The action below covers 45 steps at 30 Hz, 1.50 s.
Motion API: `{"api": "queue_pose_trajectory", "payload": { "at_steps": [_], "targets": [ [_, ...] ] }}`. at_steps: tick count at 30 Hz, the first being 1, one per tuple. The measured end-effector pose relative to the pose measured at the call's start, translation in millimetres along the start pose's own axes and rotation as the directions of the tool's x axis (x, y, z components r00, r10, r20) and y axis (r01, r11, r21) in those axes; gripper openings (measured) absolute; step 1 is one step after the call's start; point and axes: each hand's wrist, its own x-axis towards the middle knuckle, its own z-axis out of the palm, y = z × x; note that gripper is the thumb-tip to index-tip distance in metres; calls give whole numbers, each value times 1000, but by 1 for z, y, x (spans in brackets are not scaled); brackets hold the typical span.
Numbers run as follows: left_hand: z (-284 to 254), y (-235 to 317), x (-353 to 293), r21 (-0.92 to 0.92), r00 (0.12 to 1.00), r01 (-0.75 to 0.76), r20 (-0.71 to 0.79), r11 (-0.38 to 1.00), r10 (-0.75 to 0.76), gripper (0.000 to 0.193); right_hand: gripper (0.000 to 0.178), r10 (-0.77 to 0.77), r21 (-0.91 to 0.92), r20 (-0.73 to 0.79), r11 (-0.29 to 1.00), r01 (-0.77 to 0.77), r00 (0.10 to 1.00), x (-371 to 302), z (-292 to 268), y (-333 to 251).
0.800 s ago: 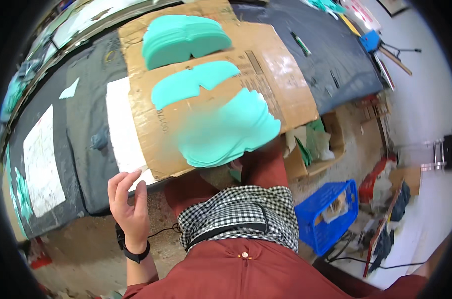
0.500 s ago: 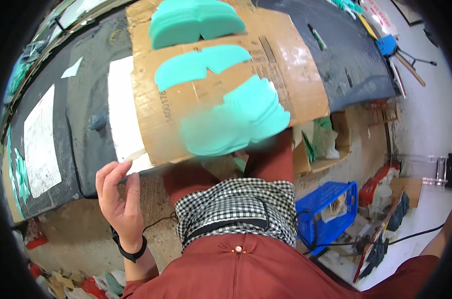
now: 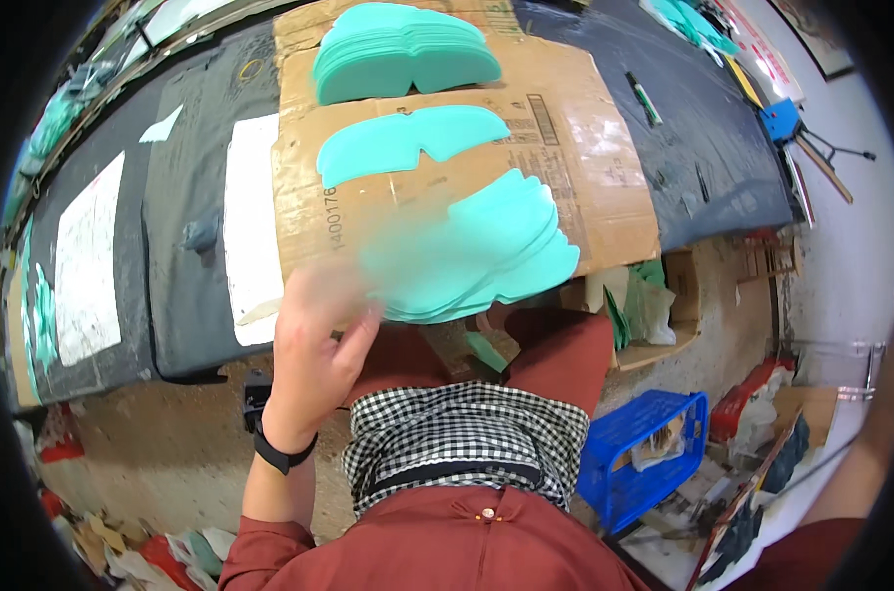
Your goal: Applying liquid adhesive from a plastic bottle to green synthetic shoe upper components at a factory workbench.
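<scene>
On the dark bench's left side lie white sheets. Left hand is raised at the cardboard's near edge, fingers loosely curled, touching the blurred turquoise stack — grip probably light, motion blur hides it. Single turquoise piece lies flat mid-cardboard, taller pile beyond it. Right hand isn't visible. Blue crate sits on floor, far right.

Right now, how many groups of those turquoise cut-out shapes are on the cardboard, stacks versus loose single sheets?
Stacks of turquoise shapes: 2, the far stack and the near stack, which the left hand reaches.
Single turquoise sheets: 1, the single sheet lying between them on the cardboard.
Total: 3 groups.
</scene>
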Motion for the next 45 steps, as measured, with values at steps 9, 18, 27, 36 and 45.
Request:
{"api": "queue_pose_trajectory", "payload": {
  "at_steps": [9,18,27,36,45],
  "targets": [
    [6,-57,45,306,987,31,-159,952,19,22,44,-165,339,0,928,155,986,-1,208,71],
    [15,-68,74,433,996,14,-84,901,25,24,52,67,525,-150,851,22,986,9,232,122],
    [-4,-69,74,285,994,50,-112,957,-19,18,48,19,320,-311,943,86,950,-31,237,94],
    [-9,-65,92,434,972,112,-235,894,-8,22,39,-166,100,-345,972,212,924,-40,237,137],
    [35,-77,130,538,996,70,-78,840,-34,36,37,352,541,-471,840,-51,809,-75,159,211]
  ]
}}
